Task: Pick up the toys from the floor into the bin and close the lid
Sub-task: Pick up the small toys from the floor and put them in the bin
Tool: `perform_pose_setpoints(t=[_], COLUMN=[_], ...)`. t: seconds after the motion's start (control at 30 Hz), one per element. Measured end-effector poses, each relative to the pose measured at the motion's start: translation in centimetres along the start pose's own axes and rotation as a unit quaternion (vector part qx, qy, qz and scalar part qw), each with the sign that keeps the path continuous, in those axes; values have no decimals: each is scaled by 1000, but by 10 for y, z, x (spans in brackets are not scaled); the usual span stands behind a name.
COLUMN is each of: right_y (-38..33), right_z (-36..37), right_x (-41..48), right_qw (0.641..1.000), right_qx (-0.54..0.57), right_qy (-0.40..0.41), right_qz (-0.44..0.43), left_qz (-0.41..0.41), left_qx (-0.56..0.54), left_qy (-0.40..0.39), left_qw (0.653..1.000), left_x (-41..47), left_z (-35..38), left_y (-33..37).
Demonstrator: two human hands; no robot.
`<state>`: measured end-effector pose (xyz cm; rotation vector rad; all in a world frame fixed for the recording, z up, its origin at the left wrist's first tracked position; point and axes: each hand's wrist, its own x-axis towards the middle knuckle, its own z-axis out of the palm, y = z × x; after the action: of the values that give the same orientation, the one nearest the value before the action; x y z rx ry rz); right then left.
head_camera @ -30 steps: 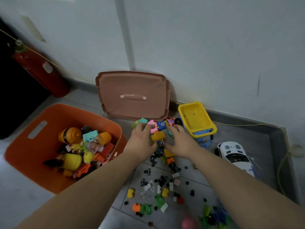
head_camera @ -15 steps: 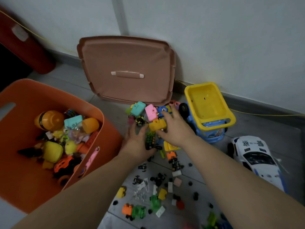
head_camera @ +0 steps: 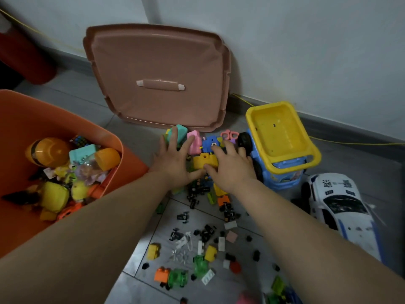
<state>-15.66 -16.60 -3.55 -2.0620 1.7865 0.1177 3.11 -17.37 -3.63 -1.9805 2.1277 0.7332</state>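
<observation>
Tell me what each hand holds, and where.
Nothing lifted yet: left hand and right hand cup a floor pile, pressing the yellow block from either side.

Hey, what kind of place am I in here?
Probably a corner of a home or playroom: grey tiled floor strewn with toy blocks, an orange bin of toys, and a toy dump truck by the white wall.

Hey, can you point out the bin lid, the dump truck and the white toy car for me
bin lid [head_camera: 153, 69]: head view, on its flat panel above the handle.
dump truck [head_camera: 278, 130]: head view, inside its yellow tipper bed.
white toy car [head_camera: 341, 207]: head view, on its dark windscreen.
</observation>
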Motion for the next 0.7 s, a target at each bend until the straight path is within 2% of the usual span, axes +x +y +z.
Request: perform_pose_setpoints(t=[0.1,0.27,0.33,0.47,0.57,0.7], right_y=[10,17,15,13,12,14], right_z=[3,8,10,3,-1,2], right_x=[-5,-7,-6,-8,-16,-31], right_qw=[999,994,997,996,986,977], right_qx=[-11,25,24,15,-51,-93], right_qy=[31,102,57,-86,-143,-180], right_qz=[-21,-31,-42,-36,-62,-63], left_qz=[17,70,63,47,49,23], left_qx=[-9,61,79,87,70,-5], left_qy=[-71,-56,-42,27,72,60], left_qw=[997,994,994,995,994,998], left_x=[-2,-36,-49,-66,-75,-76], left_z=[7,35,47,59,66,66], left_y=[2,14,17,15,11,12])
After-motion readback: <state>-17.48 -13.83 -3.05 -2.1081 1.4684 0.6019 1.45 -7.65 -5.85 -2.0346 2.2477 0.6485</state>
